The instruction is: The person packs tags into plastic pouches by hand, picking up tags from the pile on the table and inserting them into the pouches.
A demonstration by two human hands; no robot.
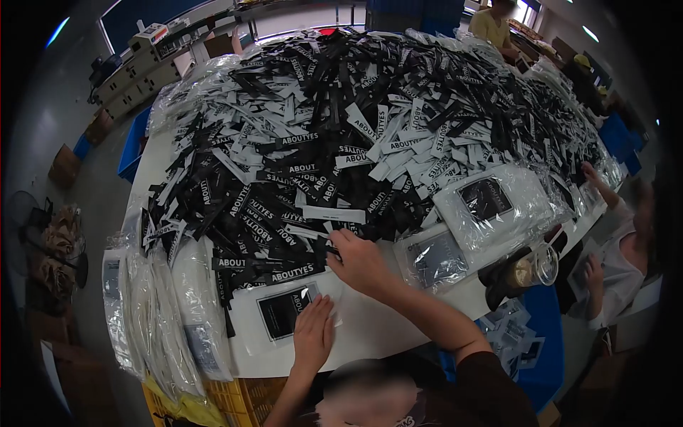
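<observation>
My left hand (313, 333) lies flat, fingers stretched out, on a white plastic bag (250, 319) with a black printed panel. The bag rests at the table's front edge. My right hand (358, 262) is at the near edge of a big heap of black and white printed strips (327, 192), many reading "ABOUTYES". Its thumb and fingers are pinched together at the end of a thin white strip (306, 233); the fingertips are partly hidden. Just beyond the fingers lies a wider white strip (334, 214).
Stacked plastic bags (196, 306) hang over the left front edge. More packed bags (491, 199) and a plastic cup (545, 265) are at right. A blue bin (544, 349) holds packets below. One person (619, 249) sits at right; another (491, 28) is at the far end.
</observation>
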